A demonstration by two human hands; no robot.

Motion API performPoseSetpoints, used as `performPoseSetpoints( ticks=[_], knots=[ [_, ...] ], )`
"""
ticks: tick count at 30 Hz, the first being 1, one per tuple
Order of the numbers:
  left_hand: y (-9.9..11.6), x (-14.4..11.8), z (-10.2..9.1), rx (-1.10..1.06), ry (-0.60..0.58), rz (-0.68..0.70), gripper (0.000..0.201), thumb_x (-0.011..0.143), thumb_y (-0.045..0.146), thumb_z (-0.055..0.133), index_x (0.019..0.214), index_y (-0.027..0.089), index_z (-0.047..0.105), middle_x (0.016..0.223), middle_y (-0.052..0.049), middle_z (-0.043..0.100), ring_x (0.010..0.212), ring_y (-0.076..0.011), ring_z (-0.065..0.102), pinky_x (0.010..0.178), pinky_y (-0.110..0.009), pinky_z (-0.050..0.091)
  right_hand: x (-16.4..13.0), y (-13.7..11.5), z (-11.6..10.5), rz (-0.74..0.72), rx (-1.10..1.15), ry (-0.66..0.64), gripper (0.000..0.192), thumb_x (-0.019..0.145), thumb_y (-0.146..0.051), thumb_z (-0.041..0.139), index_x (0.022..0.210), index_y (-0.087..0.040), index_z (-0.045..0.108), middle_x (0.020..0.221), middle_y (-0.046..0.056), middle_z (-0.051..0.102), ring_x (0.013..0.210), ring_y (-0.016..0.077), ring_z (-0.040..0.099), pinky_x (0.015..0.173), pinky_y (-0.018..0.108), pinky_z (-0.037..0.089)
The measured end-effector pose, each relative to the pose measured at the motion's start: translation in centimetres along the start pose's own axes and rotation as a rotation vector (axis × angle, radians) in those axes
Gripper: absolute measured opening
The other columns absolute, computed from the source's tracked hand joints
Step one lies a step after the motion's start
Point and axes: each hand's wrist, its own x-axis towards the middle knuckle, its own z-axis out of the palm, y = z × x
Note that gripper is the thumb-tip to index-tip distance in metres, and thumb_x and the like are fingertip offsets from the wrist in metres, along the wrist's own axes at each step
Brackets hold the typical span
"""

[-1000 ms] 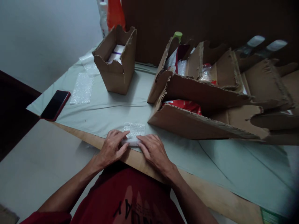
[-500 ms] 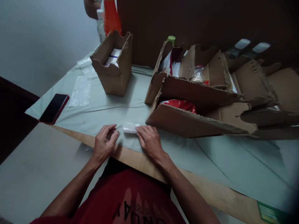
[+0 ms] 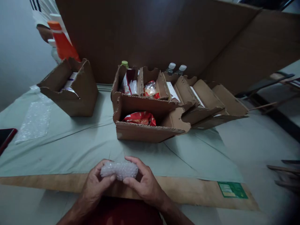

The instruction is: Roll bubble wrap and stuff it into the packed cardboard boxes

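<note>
Left hand (image 3: 95, 182): gripped the left end of the bundle, thumb on top, fingers curled underneath and out of sight.
Right hand (image 3: 142, 181): gripped the right end, fingers wrapped over the far side; the palm was turned away from the camera.
Bundle (image 3: 119, 169): a small roll of bubble wrap, held between both hands above the near edge of the table; what it enclosed could not be made out.
Table (image 3: 187, 187): a wooden edge, with a pale green cloth (image 3: 77, 147) over the rest.
Tray (image 3: 150, 120): a cardboard divider tray beyond the hands, well apart from them; a red packet (image 3: 140, 118) lay in the front compartment, half hidden by the wall.
Back compartments: more packets (too dim to tell apart) and two bottle caps (image 3: 177, 67) showing above the rim.
Box (image 3: 70, 87): a small carton at the left, white contents mostly hidden.
Sheet (image 3: 34, 122): flat bubble wrap on the cloth, left of the box.
Phone (image 3: 5, 137): cut off by the left edge.
Orange bottle (image 3: 62, 42): behind the box, its base hidden.
</note>
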Motion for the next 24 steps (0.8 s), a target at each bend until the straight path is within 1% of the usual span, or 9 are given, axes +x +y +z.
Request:
performPoseSetpoints(
  ticks=[4,6,9,11,12,14,17,20,24],
  knots=[
    [2.0,1.1,2.6,-0.045,-0.109,0.196,0.043,0.076,0.051,0.085,0.103,0.019,0.073,0.087,-0.005,0.071,0.075,-0.0169,0.064,0.068,-0.024,0.053,-0.9,-3.3,-4.3,-0.151,-0.172,0.103,0.041,0.087,-0.033,0.073,0.127,-0.027,0.069,0.103,0.002,0.075,0.080,0.0157,0.068,0.074,0.026,0.055],
    [3.2,2.0,3.2,-0.077,-0.150,0.373,0.051,0.079,0.049,0.084,0.121,0.026,0.070,0.104,-0.007,0.073,0.081,-0.0184,0.068,0.073,-0.027,0.056,-1.1,-5.9,-7.9,-0.320,-0.333,0.271,0.037,0.090,-0.035,0.073,0.126,-0.031,0.069,0.110,0.001,0.075,0.084,0.0164,0.070,0.074,0.026,0.056],
    [4.4,3.4,3.3,0.005,-0.150,0.544,0.049,0.088,0.043,0.077,0.134,0.032,0.063,0.126,-0.011,0.070,0.089,-0.0195,0.071,0.081,-0.030,0.059,-0.6,-10.4,-13.6,-0.552,-0.793,0.704,0.036,0.091,-0.037,0.072,0.126,-0.030,0.068,0.114,0.004,0.075,0.086,0.0196,0.071,0.074,0.031,0.055],
    [4.5,4.2,3.1,0.146,-0.128,0.551,0.034,0.094,0.034,0.070,0.128,0.030,0.068,0.119,-0.009,0.072,0.090,-0.0183,0.071,0.082,-0.028,0.059,0.7,-13.2,-15.9,-0.577,-1.182,0.725,0.033,0.092,-0.036,0.069,0.123,-0.024,0.069,0.107,0.008,0.076,0.080,0.0229,0.070,0.071,0.035,0.054],
    [4.2,4.5,3.0,0.210,-0.120,0.552,0.028,0.095,0.031,0.068,0.123,0.029,0.070,0.111,-0.008,0.073,0.089,-0.0175,0.072,0.081,-0.026,0.059,1.8,-14.4,-16.5,-0.525,-1.374,0.640,0.030,0.092,-0.035,0.066,0.119,-0.022,0.070,0.099,0.009,0.077,0.077,0.0246,0.069,0.068,0.037,0.052],
    [3.4,5.0,2.8,0.301,-0.108,0.569,0.022,0.095,0.025,0.064,0.116,0.027,0.072,0.099,-0.005,0.074,0.087,-0.0165,0.073,0.079,-0.023,0.059,4.4,-15.9,-16.5,-0.274,-1.676,0.368,0.023,0.091,-0.033,0.061,0.107,-0.020,0.072,0.083,0.009,0.075,0.072,0.0267,0.069,0.061,0.036,0.046],
    [2.2,5.5,2.6,0.407,-0.088,0.631,0.023,0.093,0.019,0.063,0.113,0.028,0.071,0.098,-0.003,0.077,0.090,-0.0166,0.075,0.079,-0.022,0.060,9.0,-16.0,-15.1,0.142,-1.829,-0.005,0.022,0.093,-0.030,0.054,0.097,-0.018,0.072,0.075,0.010,0.074,0.070,0.0264,0.071,0.056,0.032,0.040],
    [1.7,6.0,2.2,0.504,-0.094,0.699,0.026,0.090,0.016,0.064,0.113,0.027,0.070,0.100,-0.004,0.078,0.093,-0.0178,0.076,0.080,-0.023,0.062,12.5,-14.7,-14.2,0.240,-1.761,-0.244,0.026,0.096,-0.024,0.049,0.099,-0.014,0.073,0.085,0.016,0.077,0.080,0.0281,0.075,0.060,0.032,0.043],
    [1.6,6.9,1.5,0.549,-0.090,0.708,0.026,0.090,0.016,0.062,0.113,0.025,0.069,0.097,-0.005,0.078,0.090,-0.0178,0.076,0.078,-0.024,0.062,14.4,-13.8,-14.9,0.261,-1.596,-0.447,0.029,0.098,-0.025,0.048,0.110,-0.013,0.073,0.095,0.016,0.078,0.082,0.0250,0.075,0.066,0.030,0.047]
  ],
)
